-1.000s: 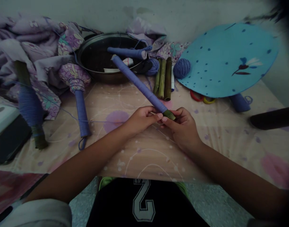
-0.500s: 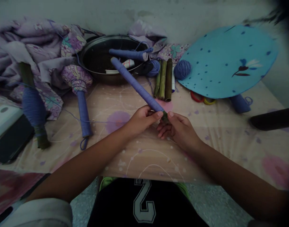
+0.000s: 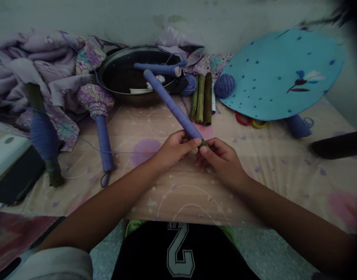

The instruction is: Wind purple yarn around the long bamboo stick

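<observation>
A long stick wrapped in blue-purple yarn (image 3: 175, 109) slants up and away from me over the table, its near end bare and greenish. My left hand (image 3: 180, 147) is closed around the wrapped part near that end. The thumb and fingers of my right hand (image 3: 221, 157) pinch the bare end itself. From my left hand a thin strand of yarn (image 3: 123, 152) runs leftward across the table. It leads toward a green stick wound thickly with blue yarn (image 3: 44, 134) at the left. Between them lies a yarn-wrapped handle (image 3: 104, 142) with a floral cloth head.
A dark pan (image 3: 120, 74) holds another wrapped stick (image 3: 158, 69). Beside it are several bare green sticks (image 3: 200, 99) and a yarn ball (image 3: 224, 85). A turquoise fan (image 3: 272, 77) overlaps red and yellow scissor handles (image 3: 243, 119). Phone (image 3: 18, 177) and bunched cloth (image 3: 44, 58) lie left.
The wrapped stick's far end has shifted slightly right. My right fingers and thumb have changed position around the bare end. The left hand keeps its hold.
</observation>
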A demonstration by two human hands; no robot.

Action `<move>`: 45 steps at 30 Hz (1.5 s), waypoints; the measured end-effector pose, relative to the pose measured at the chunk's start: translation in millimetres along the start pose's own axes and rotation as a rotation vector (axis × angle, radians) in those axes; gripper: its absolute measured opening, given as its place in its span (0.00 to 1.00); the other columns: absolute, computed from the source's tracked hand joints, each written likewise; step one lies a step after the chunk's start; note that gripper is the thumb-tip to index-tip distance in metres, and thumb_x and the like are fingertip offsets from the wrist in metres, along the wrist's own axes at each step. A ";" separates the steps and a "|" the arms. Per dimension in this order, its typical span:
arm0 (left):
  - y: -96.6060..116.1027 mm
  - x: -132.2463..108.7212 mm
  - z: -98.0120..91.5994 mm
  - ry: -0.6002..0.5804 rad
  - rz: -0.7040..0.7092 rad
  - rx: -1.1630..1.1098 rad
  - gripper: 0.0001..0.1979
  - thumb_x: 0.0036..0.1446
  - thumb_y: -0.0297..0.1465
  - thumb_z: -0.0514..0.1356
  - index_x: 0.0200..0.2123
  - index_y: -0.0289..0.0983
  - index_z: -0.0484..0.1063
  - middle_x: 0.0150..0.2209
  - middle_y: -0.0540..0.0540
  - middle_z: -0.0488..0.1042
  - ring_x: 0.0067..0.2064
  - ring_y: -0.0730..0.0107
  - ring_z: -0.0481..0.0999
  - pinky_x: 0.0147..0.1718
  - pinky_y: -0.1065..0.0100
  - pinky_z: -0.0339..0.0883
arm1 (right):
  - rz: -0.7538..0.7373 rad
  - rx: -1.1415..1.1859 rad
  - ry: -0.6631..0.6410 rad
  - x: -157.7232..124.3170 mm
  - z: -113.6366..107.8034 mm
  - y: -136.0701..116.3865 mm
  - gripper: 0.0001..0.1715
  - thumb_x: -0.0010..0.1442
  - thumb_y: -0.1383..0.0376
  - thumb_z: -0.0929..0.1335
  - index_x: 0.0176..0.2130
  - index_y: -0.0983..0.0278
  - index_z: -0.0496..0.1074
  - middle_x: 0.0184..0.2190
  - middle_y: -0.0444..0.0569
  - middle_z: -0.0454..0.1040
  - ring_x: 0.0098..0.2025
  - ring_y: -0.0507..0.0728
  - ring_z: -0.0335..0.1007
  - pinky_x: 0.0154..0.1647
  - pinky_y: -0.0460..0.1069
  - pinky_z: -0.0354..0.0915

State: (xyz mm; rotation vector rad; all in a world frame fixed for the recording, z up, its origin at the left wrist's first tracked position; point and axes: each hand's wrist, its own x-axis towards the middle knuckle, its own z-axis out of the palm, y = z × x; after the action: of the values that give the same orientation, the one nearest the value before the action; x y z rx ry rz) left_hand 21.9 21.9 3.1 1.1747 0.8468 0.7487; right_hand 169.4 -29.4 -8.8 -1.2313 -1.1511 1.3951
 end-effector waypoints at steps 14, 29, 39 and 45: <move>-1.0 2.0 -2.8 -0.033 0.001 -0.016 0.11 0.51 0.35 0.60 0.33 0.34 0.65 0.17 0.57 0.58 0.17 0.84 0.54 0.15 0.76 0.44 | 0.002 0.072 0.013 1.3 1.2 -2.5 0.20 0.52 0.54 0.70 0.40 0.62 0.64 0.24 0.40 0.69 0.22 0.49 0.67 0.19 0.45 0.66; -0.6 2.7 -3.2 -0.048 -0.003 -0.060 0.09 0.52 0.32 0.60 0.33 0.32 0.65 0.18 0.57 0.60 0.17 0.84 0.55 0.15 0.76 0.46 | 0.083 0.031 -0.061 1.6 -1.1 0.2 0.24 0.59 0.46 0.60 0.32 0.64 0.64 0.22 0.44 0.71 0.19 0.50 0.68 0.18 0.45 0.62; -1.6 4.1 -3.6 -0.030 -0.032 -0.023 0.10 0.51 0.31 0.61 0.35 0.32 0.67 0.19 0.56 0.60 0.17 0.84 0.55 0.15 0.76 0.45 | -0.003 0.065 0.015 4.2 -1.1 0.8 0.23 0.48 0.57 0.73 0.39 0.61 0.62 0.24 0.39 0.68 0.21 0.48 0.64 0.16 0.42 0.62; -1.3 4.0 -4.0 -0.035 -0.024 -0.015 0.09 0.51 0.32 0.60 0.34 0.32 0.66 0.16 0.57 0.59 0.17 0.84 0.55 0.16 0.77 0.46 | 0.062 0.079 -0.016 3.1 -2.7 0.0 0.16 0.55 0.54 0.68 0.34 0.63 0.66 0.23 0.43 0.71 0.22 0.50 0.69 0.19 0.44 0.64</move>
State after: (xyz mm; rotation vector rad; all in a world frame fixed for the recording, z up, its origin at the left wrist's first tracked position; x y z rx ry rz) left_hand 20.5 26.9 0.5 1.1591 0.8231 0.7120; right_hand 171.8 -26.2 -9.4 -1.2109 -1.0667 1.4854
